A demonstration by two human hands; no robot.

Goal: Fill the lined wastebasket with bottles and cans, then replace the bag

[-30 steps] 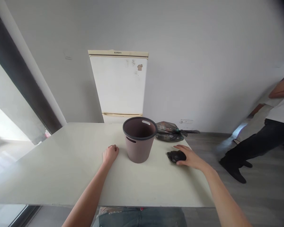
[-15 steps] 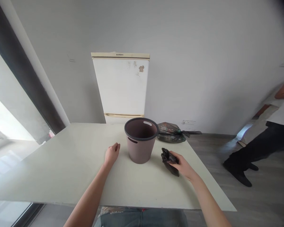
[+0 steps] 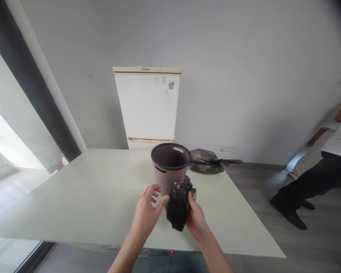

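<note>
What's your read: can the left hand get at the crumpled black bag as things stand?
Probably yes: the open left hand is close beside the black bag, which the right hand holds, nothing visible between them.

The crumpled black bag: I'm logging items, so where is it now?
In the head view, low and near centre, the crumpled black bag is in the right hand, in front of the mauve bin, the left hand just left of it.

Room lies left of the mauve, round plastic bin (image 3: 167, 177); a knotted, black plastic bag (image 3: 206, 163) blocks its rear right.
</note>
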